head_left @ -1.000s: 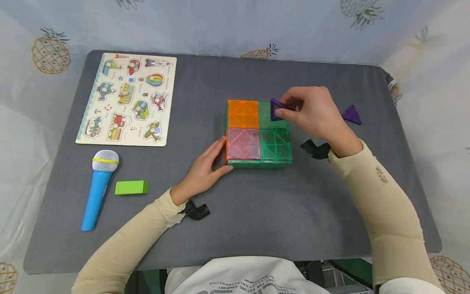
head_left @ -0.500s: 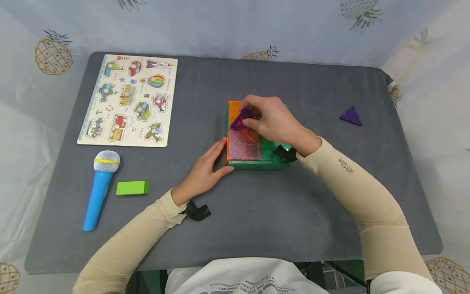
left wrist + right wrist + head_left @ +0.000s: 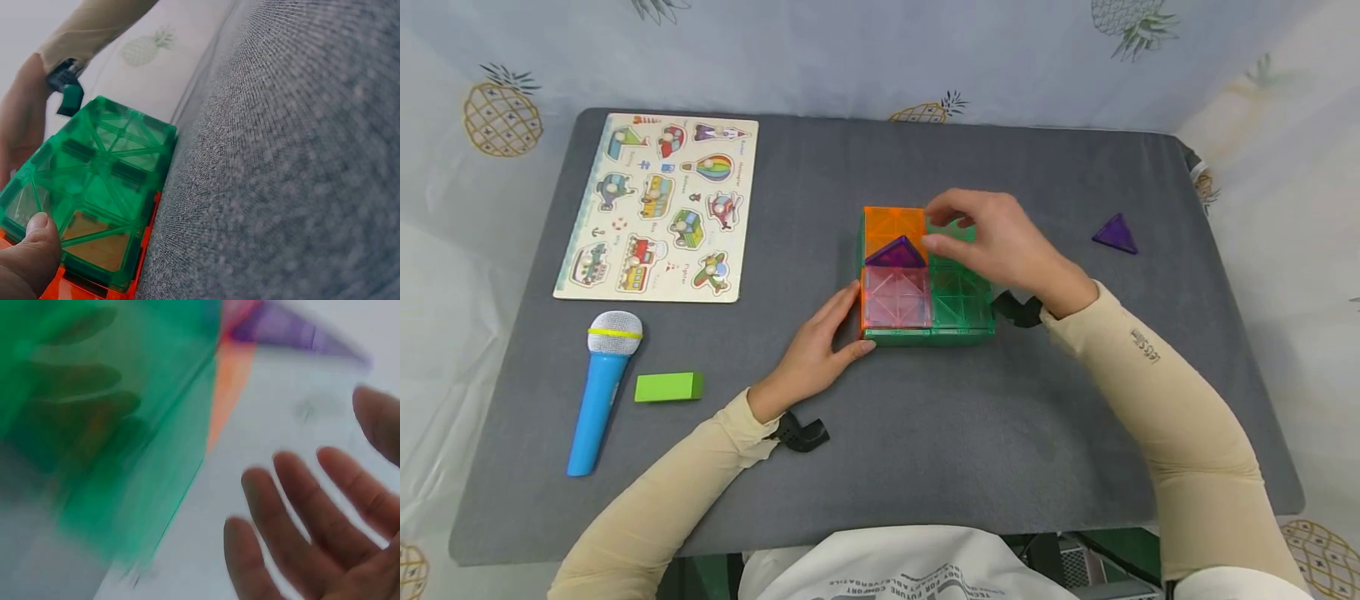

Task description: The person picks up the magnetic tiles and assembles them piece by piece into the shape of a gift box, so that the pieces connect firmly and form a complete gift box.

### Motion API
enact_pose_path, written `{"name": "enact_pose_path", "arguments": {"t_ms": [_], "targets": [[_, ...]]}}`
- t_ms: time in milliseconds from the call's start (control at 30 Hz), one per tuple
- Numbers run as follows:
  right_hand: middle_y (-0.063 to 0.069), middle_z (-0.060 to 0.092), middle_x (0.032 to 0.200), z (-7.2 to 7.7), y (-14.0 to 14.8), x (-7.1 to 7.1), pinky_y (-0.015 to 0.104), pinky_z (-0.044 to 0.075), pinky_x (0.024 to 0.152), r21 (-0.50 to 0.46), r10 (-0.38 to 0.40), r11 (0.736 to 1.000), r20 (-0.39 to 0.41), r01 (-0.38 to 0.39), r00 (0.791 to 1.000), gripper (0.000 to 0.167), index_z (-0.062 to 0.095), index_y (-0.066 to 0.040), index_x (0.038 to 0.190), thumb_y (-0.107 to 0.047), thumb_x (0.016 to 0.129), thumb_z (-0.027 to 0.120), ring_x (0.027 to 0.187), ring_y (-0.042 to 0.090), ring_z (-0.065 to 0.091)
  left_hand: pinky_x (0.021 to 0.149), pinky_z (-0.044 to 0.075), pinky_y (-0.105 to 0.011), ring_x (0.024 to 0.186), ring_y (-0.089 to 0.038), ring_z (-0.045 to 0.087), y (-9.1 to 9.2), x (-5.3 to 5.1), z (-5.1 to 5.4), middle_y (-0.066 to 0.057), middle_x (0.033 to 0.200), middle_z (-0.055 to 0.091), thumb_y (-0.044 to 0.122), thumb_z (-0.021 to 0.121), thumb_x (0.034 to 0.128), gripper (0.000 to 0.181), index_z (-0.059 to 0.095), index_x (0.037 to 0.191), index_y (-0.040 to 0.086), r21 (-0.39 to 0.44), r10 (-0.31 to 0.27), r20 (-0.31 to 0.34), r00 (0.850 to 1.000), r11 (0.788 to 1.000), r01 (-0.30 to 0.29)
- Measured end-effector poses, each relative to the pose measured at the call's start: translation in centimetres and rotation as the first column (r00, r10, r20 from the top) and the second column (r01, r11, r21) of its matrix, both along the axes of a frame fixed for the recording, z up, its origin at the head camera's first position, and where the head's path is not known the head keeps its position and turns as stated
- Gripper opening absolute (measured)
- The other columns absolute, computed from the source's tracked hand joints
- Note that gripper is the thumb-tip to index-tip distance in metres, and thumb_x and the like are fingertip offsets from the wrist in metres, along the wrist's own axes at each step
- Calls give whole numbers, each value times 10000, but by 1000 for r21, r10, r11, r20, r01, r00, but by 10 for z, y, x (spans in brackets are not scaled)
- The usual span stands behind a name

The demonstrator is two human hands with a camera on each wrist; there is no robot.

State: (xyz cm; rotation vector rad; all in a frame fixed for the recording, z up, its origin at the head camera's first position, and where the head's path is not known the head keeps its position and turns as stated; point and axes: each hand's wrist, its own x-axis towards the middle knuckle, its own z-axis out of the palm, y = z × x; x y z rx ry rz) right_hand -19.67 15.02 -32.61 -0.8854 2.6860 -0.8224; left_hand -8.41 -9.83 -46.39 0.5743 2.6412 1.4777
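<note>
A box of see-through magnetic tiles (image 3: 960, 297), with orange, pink and green squares on top, stands mid-table. My left hand (image 3: 808, 357) rests against its left side, fingers straight. In the left wrist view the thumb (image 3: 37, 250) touches the green front wall. On the box top, a purple triangle tile (image 3: 896, 253) stands on edge along the line between the orange and pink squares. Just to its right hovers my right hand (image 3: 1003, 237), holding nothing. The right wrist view, partly blurred, has the fingers (image 3: 312, 515) spread apart from the purple tile (image 3: 290, 328).
A second purple triangle (image 3: 1116, 234) lies to the right on the grey table (image 3: 1045, 467). To the left are a picture puzzle board (image 3: 658, 208), a blue toy microphone (image 3: 598, 404) and a green block (image 3: 667, 387).
My right hand carried the purple triangle left onto the box top, let go of it there, and drew back to the right. The left hand has stayed at the box.
</note>
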Motion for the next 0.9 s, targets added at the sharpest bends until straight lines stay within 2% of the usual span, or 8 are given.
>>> {"name": "enact_pose_path", "arguments": {"t_ms": [133,267,367,500,567,667,800,900], "targets": [[179,579,1289,-2,50,-19,510,424,986,90,-255,964,36,251,966,439,563,-40,1295,-343,979,544,1194,338,525,1143,292,-461,1417,-290,334,0,0,0,-133,1561,296,212,712,875,831,224,1534,76,1,3,-5,1000,1000,-3],[298,413,1423,-19,117,-46,608,358,992,290,-502,841,107,456,858,637,376,10,1444,-446,1000,402,1258,467,416,1143,292,-461,1416,-292,334,0,0,-1,-135,1561,296,217,709,878,830,221,1534,75,-5,7,2,1000,1000,-7],[368,288,1459,-40,163,-59,653,303,1013,418,-612,750,144,513,777,810,199,70,1493,-534,975,352,1281,543,326,1147,289,-456,1416,-289,334,0,0,-1,-136,1559,300,224,707,880,828,222,1533,72,-9,8,11,1000,1000,-7],[409,277,1394,-63,193,-60,694,283,998,489,-706,656,130,574,696,939,237,109,1452,-627,907,442,1262,578,271,1147,288,-458,1417,-291,334,0,0,0,-135,1559,299,221,709,877,830,222,1534,73,-10,12,5,1000,1000,-12],[408,340,1313,-70,198,-57,691,313,970,489,-721,640,115,592,684,943,318,138,1383,-631,875,516,1201,561,321,1146,288,-461,1419,-290,332,0,1,-1,-128,1562,296,228,710,876,835,219,1536,83,-13,14,4,1000,1000,-14],[379,430,1232,-72,199,-51,662,355,945,472,-712,657,133,588,689,885,423,165,1275,-590,850,607,1107,519,407,1146,290,-464,1421,-290,328,1,3,-3,-122,1566,290,243,709,877,838,217,1538,92,-16,9,14,1000,1000,-9],[332,530,1103,-68,191,-49,588,429,828,450,-677,693,140,563,722,760,546,163,1146,-519,836,678,950,449,489,1148,284,-466,1423,-290,326,1,4,-4,-127,1564,291,237,708,878,833,221,1536,87,-5,7,17,1000,1000,-7],[299,573,1024,-56,173,-49,515,437,727,406,-623,736,95,541,776,615,605,130,1095,-444,879,658,872,399,499,1149,279,-473,1424,-292,323,1,2,-2,-130,1564,291,226,710,876,833,221,1536,87,8,13,0,1000,1000,-13]]}}
